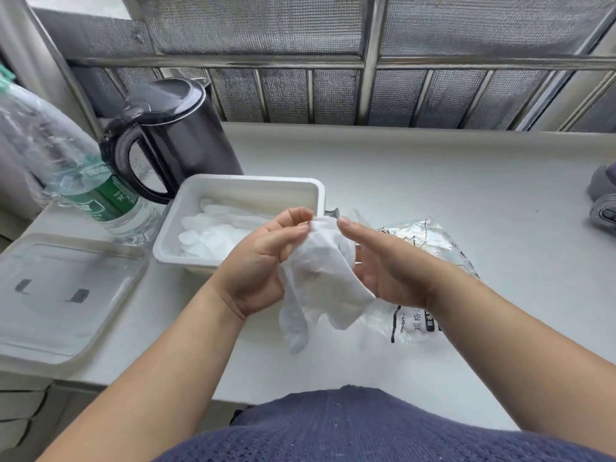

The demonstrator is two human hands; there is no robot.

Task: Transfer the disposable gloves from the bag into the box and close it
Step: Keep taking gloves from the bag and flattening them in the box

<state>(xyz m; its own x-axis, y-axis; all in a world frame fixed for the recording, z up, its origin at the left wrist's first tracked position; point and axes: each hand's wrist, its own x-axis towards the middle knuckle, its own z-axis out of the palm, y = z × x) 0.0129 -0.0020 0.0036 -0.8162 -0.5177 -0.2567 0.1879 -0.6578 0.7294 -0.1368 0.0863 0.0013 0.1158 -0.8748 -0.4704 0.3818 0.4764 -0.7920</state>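
The person wears a dark blue knitted top (366, 428), its yarn worked in a loose, slightly open stitch with small holes across the front. The left forearm (150, 378) and right forearm (520, 335) are bare to the wrists. The left hand (263, 261) and right hand (383, 265) are bare too, with fingernails (343, 222) cut short.

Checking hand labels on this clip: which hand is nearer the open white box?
Left. The left hand holds a glove by the front corner of the box; the right hand is farther off, over the bag.
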